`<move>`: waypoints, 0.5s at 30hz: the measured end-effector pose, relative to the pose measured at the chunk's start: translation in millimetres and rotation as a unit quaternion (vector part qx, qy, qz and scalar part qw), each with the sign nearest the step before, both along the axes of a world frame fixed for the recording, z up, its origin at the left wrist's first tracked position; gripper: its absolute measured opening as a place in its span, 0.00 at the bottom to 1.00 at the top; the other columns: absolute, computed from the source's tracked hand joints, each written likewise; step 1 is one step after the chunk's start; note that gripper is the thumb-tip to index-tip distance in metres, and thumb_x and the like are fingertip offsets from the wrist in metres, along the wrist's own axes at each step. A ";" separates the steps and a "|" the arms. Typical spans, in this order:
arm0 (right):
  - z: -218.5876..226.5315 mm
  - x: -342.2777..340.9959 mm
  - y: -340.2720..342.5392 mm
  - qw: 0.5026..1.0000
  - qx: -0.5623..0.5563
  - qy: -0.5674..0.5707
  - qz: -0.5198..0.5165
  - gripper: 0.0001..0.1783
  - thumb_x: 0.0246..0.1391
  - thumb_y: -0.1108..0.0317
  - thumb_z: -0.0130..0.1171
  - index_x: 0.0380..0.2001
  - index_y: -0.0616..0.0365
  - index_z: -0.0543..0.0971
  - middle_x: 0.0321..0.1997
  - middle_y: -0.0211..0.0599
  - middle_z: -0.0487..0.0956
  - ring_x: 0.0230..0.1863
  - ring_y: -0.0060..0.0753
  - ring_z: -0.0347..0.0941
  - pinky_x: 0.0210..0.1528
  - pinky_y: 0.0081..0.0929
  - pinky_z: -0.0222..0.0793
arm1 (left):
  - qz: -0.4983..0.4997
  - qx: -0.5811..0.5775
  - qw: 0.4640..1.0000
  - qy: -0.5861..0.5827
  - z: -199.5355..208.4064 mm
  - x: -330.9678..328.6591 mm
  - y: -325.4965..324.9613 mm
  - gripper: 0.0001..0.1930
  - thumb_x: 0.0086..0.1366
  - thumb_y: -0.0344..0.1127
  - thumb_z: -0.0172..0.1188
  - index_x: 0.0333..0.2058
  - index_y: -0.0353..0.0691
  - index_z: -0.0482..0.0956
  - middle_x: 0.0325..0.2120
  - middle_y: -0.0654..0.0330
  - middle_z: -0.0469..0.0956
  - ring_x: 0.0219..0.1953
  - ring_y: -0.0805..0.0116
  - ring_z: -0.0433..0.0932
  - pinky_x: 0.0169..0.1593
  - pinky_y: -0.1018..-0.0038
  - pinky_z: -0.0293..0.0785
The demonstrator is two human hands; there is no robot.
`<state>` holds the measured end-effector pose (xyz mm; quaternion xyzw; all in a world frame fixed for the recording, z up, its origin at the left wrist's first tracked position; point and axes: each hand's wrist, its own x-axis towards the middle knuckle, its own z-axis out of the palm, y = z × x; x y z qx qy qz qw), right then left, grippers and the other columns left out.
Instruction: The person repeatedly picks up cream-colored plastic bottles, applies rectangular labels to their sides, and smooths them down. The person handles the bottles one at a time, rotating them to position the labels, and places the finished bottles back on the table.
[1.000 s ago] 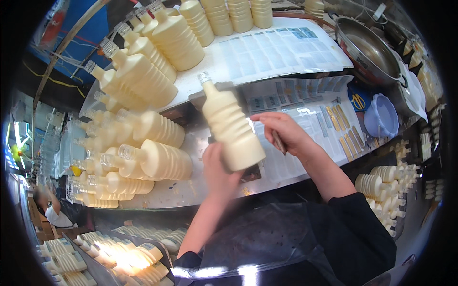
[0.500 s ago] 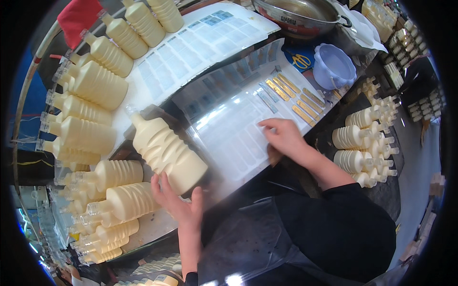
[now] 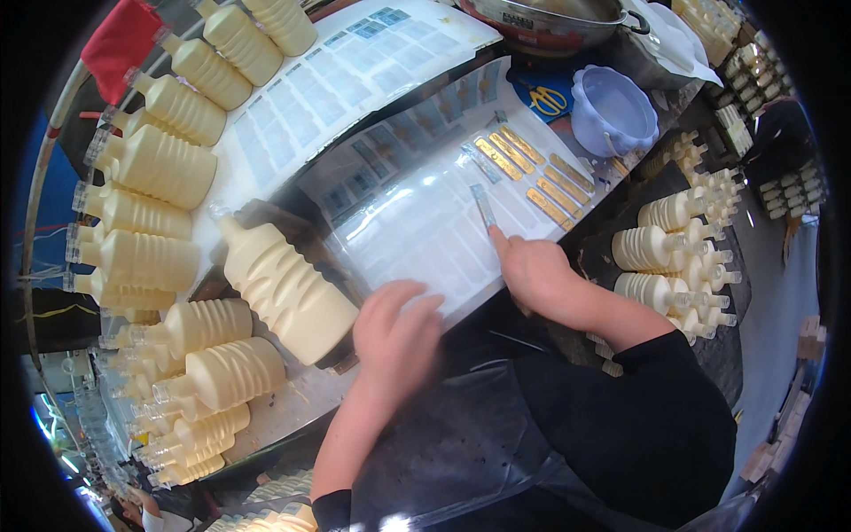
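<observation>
My right hand (image 3: 536, 273) is at the near right part of a clear plastic sheet (image 3: 403, 253). Its fingertips are closed on the near end of a narrow blue-grey strip (image 3: 483, 206). My left hand (image 3: 394, 332), blurred by motion, is over the sheet's near left edge; its fingers look loosely bent and apart, with nothing visible in them. Just left of it, a cream ribbed bottle (image 3: 288, 293) with a clear neck lies on its side in a dark holder, apart from the hand. Gold strips (image 3: 550, 208) and another blue-grey strip lie at the sheet's far right.
Several cream bottles (image 3: 235, 372) lie along the left side. Behind the sheet is a raised white board (image 3: 306, 115) with rows of pale blue strips. A lavender bucket (image 3: 613, 115), yellow scissors (image 3: 548, 102) and a metal pan (image 3: 550, 27) stand farther back. More bottles (image 3: 651, 248) are stacked at right.
My left hand has left the cream bottle and moved right, over the sheet's edge. A blue-grey strip has come away from its neighbour, toward my right hand, which now holds its end. The view has shifted slightly.
</observation>
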<state>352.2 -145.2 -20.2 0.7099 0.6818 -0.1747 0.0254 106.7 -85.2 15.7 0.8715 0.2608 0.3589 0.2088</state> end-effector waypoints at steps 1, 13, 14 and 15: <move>0.4 -0.6 -4.7 1.000 -0.009 0.006 0.005 0.39 0.46 0.75 0.65 0.64 0.72 0.66 0.39 0.55 0.80 0.35 0.53 0.83 0.35 0.45 0.79 | -0.014 -0.031 0.999 0.005 -3.2 7.1 2.2 0.13 0.53 0.22 0.68 0.39 0.38 0.84 0.41 0.51 0.81 0.44 0.50 0.81 0.46 0.61 0.78; -28.3 24.9 -35.2 0.993 0.112 -0.004 0.042 0.33 0.47 0.75 0.58 0.61 0.65 0.74 0.68 0.51 0.72 0.30 0.44 0.81 0.33 0.37 0.79 | -0.018 -0.182 0.983 0.019 -27.8 42.2 19.6 0.08 0.63 0.24 0.64 0.41 0.35 0.84 0.37 0.54 0.83 0.35 0.63 0.83 0.41 0.72 0.79; -24.8 25.3 -40.9 0.988 0.139 -0.014 0.059 0.29 0.49 0.75 0.57 0.58 0.67 0.74 0.61 0.50 0.74 0.29 0.43 0.81 0.31 0.36 0.79 | -0.012 -0.198 0.980 0.019 -28.6 42.0 18.0 0.08 0.63 0.24 0.64 0.41 0.35 0.85 0.37 0.54 0.83 0.35 0.64 0.83 0.41 0.72 0.78; -21.2 25.3 -45.8 0.983 0.166 -0.025 0.076 0.26 0.51 0.75 0.57 0.55 0.68 0.75 0.55 0.50 0.76 0.27 0.41 0.81 0.29 0.36 0.78 | -0.007 -0.213 0.977 0.019 -29.0 42.3 17.2 0.07 0.63 0.24 0.64 0.41 0.35 0.85 0.37 0.54 0.83 0.35 0.64 0.82 0.41 0.73 0.78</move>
